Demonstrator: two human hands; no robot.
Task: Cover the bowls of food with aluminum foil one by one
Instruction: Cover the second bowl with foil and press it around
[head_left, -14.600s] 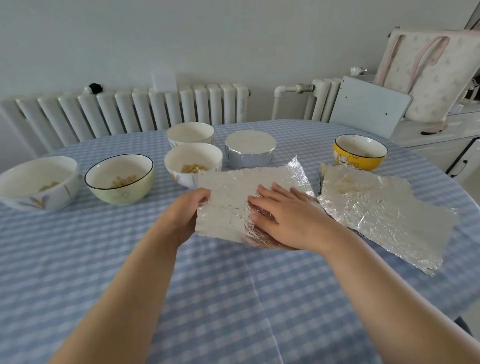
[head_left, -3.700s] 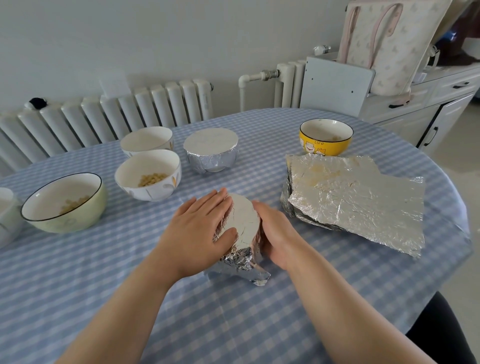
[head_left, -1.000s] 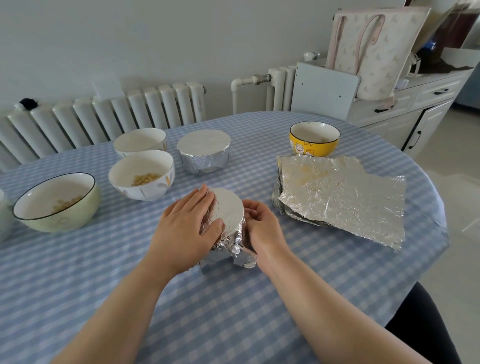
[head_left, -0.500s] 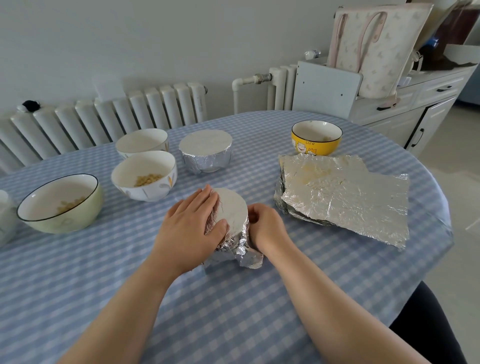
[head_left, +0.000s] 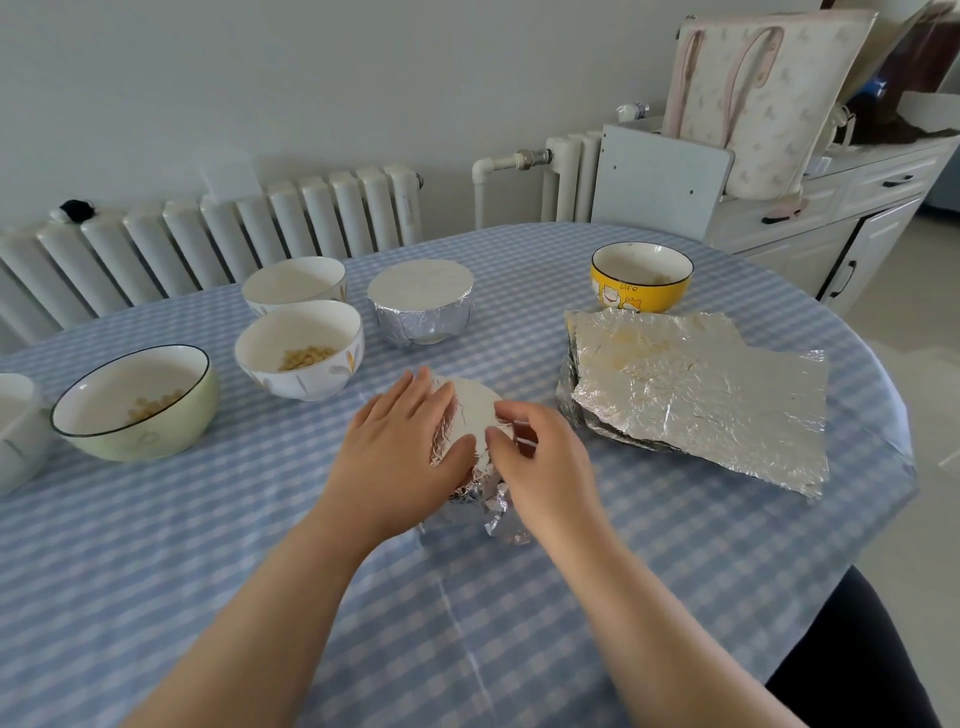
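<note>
Both hands work aluminum foil around 1 bowl at the table's middle.

The left hand lies with straight fingers against the foil-wrapped bowl, while the right hand pinches crumpled foil at its rim. Behind stand a finished foil-covered bowl, 2 white bowls with 1 holding pale kernels, a green bowl and a yellow bowl. A stack of foil sheets lies to the right on the blue checked tablecloth.

Checked table with bowls, foil sheets
</note>
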